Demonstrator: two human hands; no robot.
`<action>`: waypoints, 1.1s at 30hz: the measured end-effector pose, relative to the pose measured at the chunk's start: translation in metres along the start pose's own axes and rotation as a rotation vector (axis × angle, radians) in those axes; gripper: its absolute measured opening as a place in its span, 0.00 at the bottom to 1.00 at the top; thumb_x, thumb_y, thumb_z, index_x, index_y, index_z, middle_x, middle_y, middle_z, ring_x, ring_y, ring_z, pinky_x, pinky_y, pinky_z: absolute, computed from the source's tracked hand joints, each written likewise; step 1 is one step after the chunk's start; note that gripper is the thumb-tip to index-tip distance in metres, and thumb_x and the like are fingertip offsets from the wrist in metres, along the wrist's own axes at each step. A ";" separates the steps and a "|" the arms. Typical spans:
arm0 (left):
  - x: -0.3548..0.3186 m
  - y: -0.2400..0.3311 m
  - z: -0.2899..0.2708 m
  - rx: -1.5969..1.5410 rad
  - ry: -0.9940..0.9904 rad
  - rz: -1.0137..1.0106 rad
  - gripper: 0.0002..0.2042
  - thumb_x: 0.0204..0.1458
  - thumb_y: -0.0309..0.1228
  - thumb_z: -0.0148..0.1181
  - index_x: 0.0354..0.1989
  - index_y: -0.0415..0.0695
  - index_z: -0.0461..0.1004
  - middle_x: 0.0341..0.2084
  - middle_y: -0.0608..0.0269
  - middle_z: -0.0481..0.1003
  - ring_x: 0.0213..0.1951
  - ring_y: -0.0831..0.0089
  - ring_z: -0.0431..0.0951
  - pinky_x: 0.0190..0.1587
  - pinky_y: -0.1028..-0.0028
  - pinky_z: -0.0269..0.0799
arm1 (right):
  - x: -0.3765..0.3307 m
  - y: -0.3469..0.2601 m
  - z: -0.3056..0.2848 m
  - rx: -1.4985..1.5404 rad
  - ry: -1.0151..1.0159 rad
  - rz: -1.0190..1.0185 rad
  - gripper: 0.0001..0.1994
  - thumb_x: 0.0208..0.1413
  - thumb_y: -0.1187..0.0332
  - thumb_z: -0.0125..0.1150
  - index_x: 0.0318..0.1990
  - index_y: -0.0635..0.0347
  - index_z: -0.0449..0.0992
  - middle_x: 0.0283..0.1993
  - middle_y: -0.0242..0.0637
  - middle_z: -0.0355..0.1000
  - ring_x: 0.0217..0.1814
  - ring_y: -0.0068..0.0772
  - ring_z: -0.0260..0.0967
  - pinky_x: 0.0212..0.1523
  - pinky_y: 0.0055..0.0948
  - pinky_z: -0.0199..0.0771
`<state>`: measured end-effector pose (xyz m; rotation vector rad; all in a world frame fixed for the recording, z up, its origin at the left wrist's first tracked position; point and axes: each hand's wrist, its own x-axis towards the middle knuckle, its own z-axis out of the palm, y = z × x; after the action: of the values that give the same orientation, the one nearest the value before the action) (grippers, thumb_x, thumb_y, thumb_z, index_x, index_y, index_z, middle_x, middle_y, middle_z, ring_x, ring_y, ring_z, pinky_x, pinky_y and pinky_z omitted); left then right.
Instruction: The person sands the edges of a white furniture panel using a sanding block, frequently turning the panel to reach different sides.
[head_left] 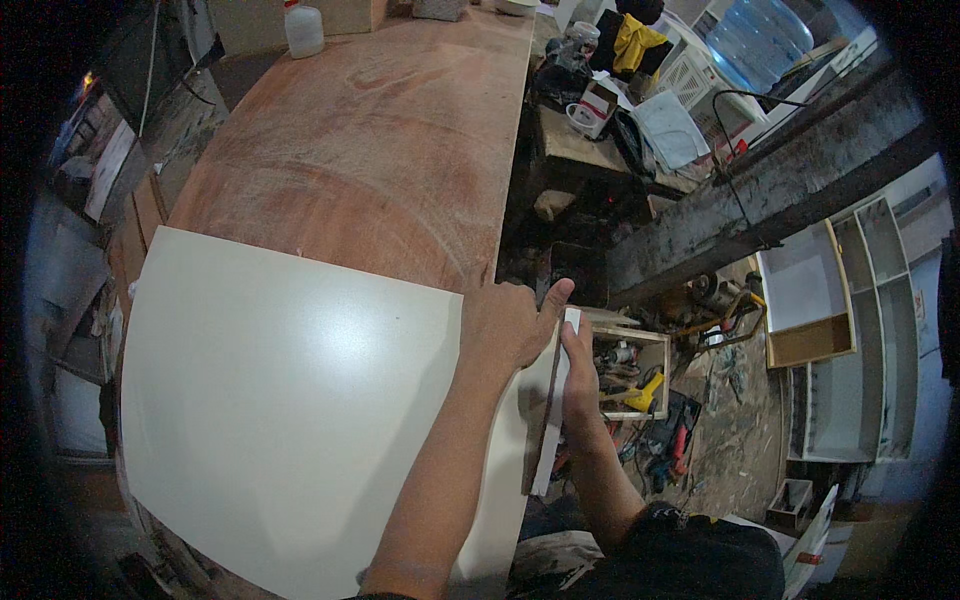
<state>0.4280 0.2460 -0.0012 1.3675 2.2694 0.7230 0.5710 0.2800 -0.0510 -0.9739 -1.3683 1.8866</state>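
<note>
A large white panel (290,400) lies flat on the brown work table. At its far right corner my left hand (500,325) is closed, its fingers curled down over the edge and partly hidden, the thumb sticking out to the right. Along the panel's right side, my right hand (580,380) grips a narrow white strip (547,455) with a brown side face. This strip stands beside the panel's edge; whether the two touch, I cannot tell.
Dust covers the brown table top (380,140) beyond the panel. A white bottle (304,30) stands at its far left. Right of me are a wooden box of tools (655,350), a thick metal beam (780,190) and shelf units (850,390). A cluttered side table (570,150) stands far right.
</note>
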 end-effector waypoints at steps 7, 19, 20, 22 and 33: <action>-0.002 -0.004 -0.001 0.049 0.045 0.010 0.47 0.67 0.59 0.20 0.19 0.34 0.81 0.17 0.41 0.76 0.34 0.45 0.80 0.72 0.52 0.47 | -0.044 -0.002 0.012 0.053 0.020 0.074 0.27 0.67 0.52 0.50 0.66 0.58 0.57 0.58 0.39 0.62 0.63 0.34 0.59 0.66 0.38 0.56; -0.001 -0.002 0.010 -0.009 0.171 0.073 0.47 0.67 0.59 0.22 0.18 0.34 0.80 0.15 0.43 0.75 0.32 0.48 0.80 0.72 0.51 0.47 | 0.003 0.002 0.000 0.083 0.022 -0.016 0.21 0.69 0.58 0.46 0.63 0.60 0.64 0.54 0.36 0.66 0.58 0.30 0.62 0.63 0.33 0.57; -0.001 -0.004 0.010 0.000 0.140 0.058 0.47 0.68 0.59 0.22 0.18 0.33 0.81 0.15 0.43 0.75 0.33 0.48 0.80 0.72 0.51 0.47 | -0.008 -0.004 0.008 0.081 0.046 0.000 0.21 0.69 0.58 0.47 0.63 0.60 0.64 0.54 0.36 0.66 0.59 0.30 0.61 0.63 0.33 0.57; -0.002 -0.002 0.003 0.011 0.081 0.038 0.47 0.68 0.59 0.22 0.18 0.33 0.81 0.16 0.42 0.75 0.34 0.48 0.80 0.71 0.51 0.48 | -0.024 -0.005 0.006 -0.103 0.045 -0.053 0.24 0.66 0.54 0.51 0.62 0.60 0.63 0.56 0.37 0.64 0.59 0.31 0.61 0.64 0.36 0.56; -0.004 0.000 -0.005 -0.010 0.063 0.052 0.44 0.68 0.57 0.27 0.20 0.34 0.81 0.18 0.40 0.76 0.34 0.46 0.80 0.70 0.50 0.50 | -0.014 -0.019 0.014 -0.004 0.026 -0.017 0.25 0.66 0.52 0.51 0.63 0.59 0.62 0.56 0.37 0.64 0.58 0.32 0.62 0.62 0.34 0.58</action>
<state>0.4269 0.2408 0.0030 1.4230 2.2824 0.8048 0.5674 0.2668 -0.0270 -0.9822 -1.3619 1.8527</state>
